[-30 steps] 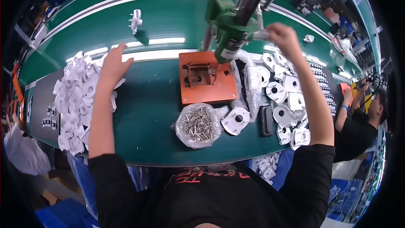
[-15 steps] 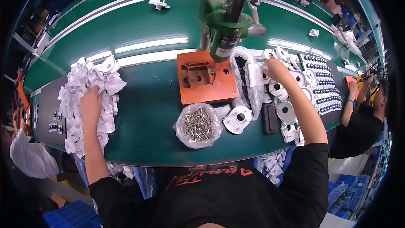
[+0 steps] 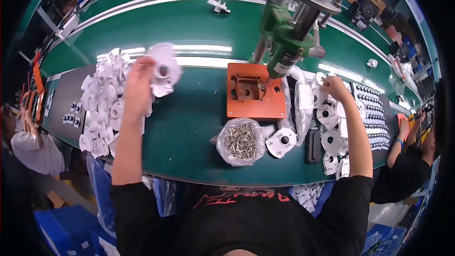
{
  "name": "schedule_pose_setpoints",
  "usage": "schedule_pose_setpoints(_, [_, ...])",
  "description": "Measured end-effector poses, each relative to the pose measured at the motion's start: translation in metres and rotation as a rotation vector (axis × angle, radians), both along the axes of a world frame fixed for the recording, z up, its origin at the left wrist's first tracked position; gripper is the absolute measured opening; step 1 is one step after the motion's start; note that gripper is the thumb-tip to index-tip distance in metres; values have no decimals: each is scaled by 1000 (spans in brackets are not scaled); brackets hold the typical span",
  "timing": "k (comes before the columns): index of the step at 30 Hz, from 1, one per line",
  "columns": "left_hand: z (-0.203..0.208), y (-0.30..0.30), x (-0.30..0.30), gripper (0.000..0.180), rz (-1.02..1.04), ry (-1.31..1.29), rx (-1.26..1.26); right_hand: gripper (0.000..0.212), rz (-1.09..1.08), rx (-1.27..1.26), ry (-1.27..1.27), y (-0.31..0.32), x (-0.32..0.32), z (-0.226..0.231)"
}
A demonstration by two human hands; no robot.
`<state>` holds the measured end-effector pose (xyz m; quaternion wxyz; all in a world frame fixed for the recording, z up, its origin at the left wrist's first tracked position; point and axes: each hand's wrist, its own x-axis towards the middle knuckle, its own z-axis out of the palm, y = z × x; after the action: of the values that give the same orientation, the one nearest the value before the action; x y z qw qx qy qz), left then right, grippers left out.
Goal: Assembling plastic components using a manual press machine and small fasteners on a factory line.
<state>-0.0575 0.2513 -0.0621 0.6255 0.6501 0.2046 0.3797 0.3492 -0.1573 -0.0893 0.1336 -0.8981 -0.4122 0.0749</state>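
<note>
My left hand (image 3: 141, 79) grips a white plastic housing (image 3: 171, 77) with a round hole, lifted above the heap of white plastic parts (image 3: 111, 109) at the left. At the right, my right hand (image 3: 335, 88) is closed over the far end of a spread of white housings (image 3: 333, 143); whatever its fingers hold is hidden. Between the hands stands a green press (image 3: 287, 42) with an orange fixture block (image 3: 256, 105) under it. The block's recess holds no white part. In front of it sits a clear bag of small metal pins (image 3: 241, 141).
Beside the fixture are a plastic bag of black parts (image 3: 297, 102), a single white housing (image 3: 281, 142) and a black case (image 3: 313, 146). Rows of small black-and-white parts (image 3: 372, 114) lie at the right. Co-workers sit at both ends, one in black sleeves (image 3: 403, 175).
My left hand has risen from the heap and moved right with a white housing in it. My right hand remains at the far end of the right-hand parts. The view has turned slightly left.
</note>
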Motion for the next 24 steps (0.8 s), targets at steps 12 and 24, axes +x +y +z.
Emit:
schedule_pose_setpoints(12, [28, -111, 65, 24, -248, -245, -117, 16, -124, 973, 717, 18, -159, 99])
schedule_pose_setpoints(24, [30, -136, 83, 25, -375, -355, -331, 10, -130, 1230, 1455, 129, -242, 48])
